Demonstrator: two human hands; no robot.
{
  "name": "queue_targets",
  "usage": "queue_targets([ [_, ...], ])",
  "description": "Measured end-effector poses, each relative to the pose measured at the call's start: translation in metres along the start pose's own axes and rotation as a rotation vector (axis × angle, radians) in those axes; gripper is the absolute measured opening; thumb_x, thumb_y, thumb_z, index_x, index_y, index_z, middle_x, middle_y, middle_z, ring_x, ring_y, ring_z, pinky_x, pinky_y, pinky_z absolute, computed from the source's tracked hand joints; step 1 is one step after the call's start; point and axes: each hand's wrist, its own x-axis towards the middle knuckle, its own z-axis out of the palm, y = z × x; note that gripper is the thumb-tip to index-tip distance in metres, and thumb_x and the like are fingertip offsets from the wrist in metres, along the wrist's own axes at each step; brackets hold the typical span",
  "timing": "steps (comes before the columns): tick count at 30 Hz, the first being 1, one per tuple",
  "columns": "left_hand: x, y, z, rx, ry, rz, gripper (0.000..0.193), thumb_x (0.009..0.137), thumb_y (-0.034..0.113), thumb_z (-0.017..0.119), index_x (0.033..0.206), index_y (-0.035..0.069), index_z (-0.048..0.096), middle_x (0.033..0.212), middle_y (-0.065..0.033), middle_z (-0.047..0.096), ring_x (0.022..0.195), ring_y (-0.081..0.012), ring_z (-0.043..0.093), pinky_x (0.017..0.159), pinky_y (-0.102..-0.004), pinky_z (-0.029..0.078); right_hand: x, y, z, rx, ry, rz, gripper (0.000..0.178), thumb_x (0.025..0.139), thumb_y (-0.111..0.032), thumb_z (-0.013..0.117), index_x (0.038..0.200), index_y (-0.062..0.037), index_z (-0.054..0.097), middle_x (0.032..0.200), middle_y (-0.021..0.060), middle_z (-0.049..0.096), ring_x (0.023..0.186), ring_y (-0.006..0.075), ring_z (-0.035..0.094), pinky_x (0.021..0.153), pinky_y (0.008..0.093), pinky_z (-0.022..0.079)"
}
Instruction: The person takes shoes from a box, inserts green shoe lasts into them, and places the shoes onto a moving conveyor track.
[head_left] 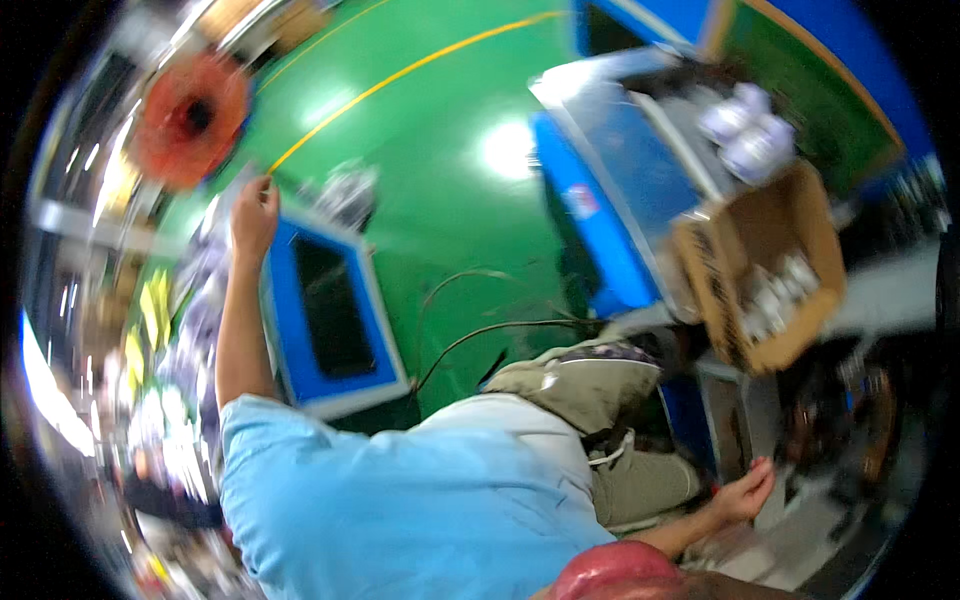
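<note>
My left hand (255,212) reaches out at the far left with its fingers curled in. Whatever it holds, if anything, is blurred. Just beyond it is a round orange-red thing (190,120) with a dark centre. Beside that forearm stands a blue cabinet (335,308) with a black panel and pale edges. My right hand (742,494) is low at the right, its fingers drawn together, and motion blur hides whether anything is in them. Nearest to it is a grey-sided stand (740,405). Above that, a cardboard box (715,290) holds several small whitish pieces (785,295).
A blue machine (600,220) with a grey top stands ahead on the right, bearing whitish bundles (750,135). Dark cables (480,328) loop across the green floor (440,130), which has a yellow line (400,75). A crumpled grey bag (348,195) lies behind the blue cabinet.
</note>
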Motion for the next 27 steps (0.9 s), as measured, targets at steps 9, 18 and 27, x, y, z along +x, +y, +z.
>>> queue_targets([
  [9,0.109,0.581,0.300,-0.967,-0.700,0.738,0.060,0.088,0.029,0.077,0.138,0.003,0.056,0.126,-0.0158,0.068,0.113,-0.0251,0.066,0.095,-0.0356,0.053,0.056,0.017,0.034,-0.526,0.314,-0.292,0.047,0.102,-0.022,0.060,0.063,-0.0045,0.042,0.059,0.0105,0.037,0.054,0.0261,0.037,0.050,0.0404,0.030],
  [18,0.029,0.806,0.349,-0.755,-0.411,0.399,0.051,0.078,0.030,0.083,0.114,0.003,0.061,0.112,-0.0234,0.067,0.114,-0.0426,0.059,0.102,-0.0466,0.047,0.035,0.025,0.023,-0.644,0.348,-0.280,0.037,0.100,-0.018,0.054,0.068,-0.0009,0.048,0.062,0.0134,0.041,0.057,0.0327,0.044,0.052,0.0430,0.032],
  [27,0.082,0.615,0.229,-0.862,-0.104,0.875,0.049,0.075,0.018,0.082,0.117,0.002,0.062,0.108,-0.0155,0.069,0.102,-0.0385,0.058,0.091,-0.0466,0.048,0.050,0.016,0.032,-0.556,0.352,-0.185,0.031,0.094,-0.020,0.065,0.071,-0.0034,0.053,0.066,0.0119,0.049,0.057,0.0328,0.046,0.052,0.0437,0.037],
])
